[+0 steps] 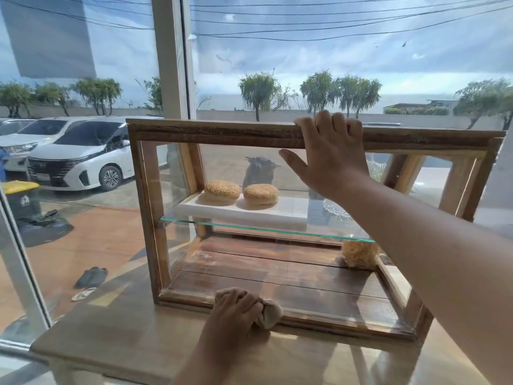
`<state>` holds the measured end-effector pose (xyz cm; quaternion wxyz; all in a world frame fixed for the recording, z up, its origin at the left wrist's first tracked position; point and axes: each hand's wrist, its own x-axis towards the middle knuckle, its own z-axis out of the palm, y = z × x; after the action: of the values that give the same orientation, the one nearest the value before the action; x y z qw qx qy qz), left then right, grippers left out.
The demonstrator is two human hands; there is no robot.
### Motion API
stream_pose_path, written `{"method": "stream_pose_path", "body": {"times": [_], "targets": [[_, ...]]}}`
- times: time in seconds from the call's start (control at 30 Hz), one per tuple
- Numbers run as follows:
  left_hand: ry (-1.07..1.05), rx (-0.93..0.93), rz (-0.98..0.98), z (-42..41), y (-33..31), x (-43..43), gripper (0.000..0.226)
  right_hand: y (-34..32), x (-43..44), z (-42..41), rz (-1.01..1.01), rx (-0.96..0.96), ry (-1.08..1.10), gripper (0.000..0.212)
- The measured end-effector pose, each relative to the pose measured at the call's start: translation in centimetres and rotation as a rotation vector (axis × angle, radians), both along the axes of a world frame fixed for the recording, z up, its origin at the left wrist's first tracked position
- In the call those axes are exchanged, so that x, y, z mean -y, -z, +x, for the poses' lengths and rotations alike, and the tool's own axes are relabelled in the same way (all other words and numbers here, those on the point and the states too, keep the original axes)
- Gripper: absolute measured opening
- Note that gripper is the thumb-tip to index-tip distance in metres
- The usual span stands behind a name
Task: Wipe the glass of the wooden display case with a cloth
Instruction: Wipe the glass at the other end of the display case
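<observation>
View: head camera, looking down at your hands.
Case (211, 132): it stands on the table (133, 332), close before the window (305, 59), with its glass front toward you.
Left hand (236, 309): your fingers are curled round the bunched cloth (271, 314) and you hold it at the low front rail of the case.
Right hand (330, 154): your fingers hook over the top rail, and your thumb is spread out against the front glass.
Shelf (249, 227): glass, at half height; a white board (277, 213) lies on it with two buns (222, 190) side by side.
Case floor: a pale fibrous ball (361, 255) sits at the right, under the shelf.
Outside: white cars (83, 159) stand at the left.
</observation>
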<state>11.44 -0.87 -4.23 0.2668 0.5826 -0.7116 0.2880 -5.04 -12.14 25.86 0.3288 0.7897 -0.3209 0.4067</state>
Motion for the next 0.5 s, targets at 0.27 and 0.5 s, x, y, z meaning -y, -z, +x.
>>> {"method": "stream_pose_path", "body": {"times": [0.27,0.5], "targets": [[-0.003,0.001,0.019,2.4,-5.6,-2.0,0.052,0.4,0.0,0.2,-0.036,0.023,0.020,0.073],[-0.114,0.140,-0.376,5.7,-21.6,-1.8,0.036,0.5,0.0,0.5,-0.023,0.043,0.033,0.075]]}}
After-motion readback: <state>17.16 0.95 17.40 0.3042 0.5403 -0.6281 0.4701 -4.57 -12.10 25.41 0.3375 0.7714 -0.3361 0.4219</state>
